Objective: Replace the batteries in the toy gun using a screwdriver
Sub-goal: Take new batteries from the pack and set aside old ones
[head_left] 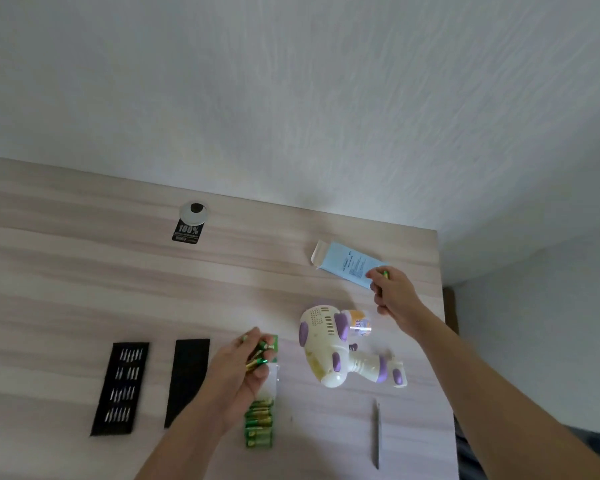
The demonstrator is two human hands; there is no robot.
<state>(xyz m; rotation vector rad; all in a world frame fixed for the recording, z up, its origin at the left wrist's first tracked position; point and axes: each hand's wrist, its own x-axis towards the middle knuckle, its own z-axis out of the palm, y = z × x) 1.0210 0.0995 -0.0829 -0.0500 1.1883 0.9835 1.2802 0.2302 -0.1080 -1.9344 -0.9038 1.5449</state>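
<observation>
Left hand [243,368], curled round several green batteries [257,356], sits left of the toy gun [326,348] on the bench [84,289]; right hand [394,296], beyond the gun, pinches a single battery [383,273]; screwdriver [377,434] lies nearer than the gun.

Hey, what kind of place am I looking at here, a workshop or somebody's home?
Probably a desk in a home or small office, not a workshop: a pale wood-grain desktop with a round cable hole, pushed against a textured white wall, with a toy gun on it.
</observation>
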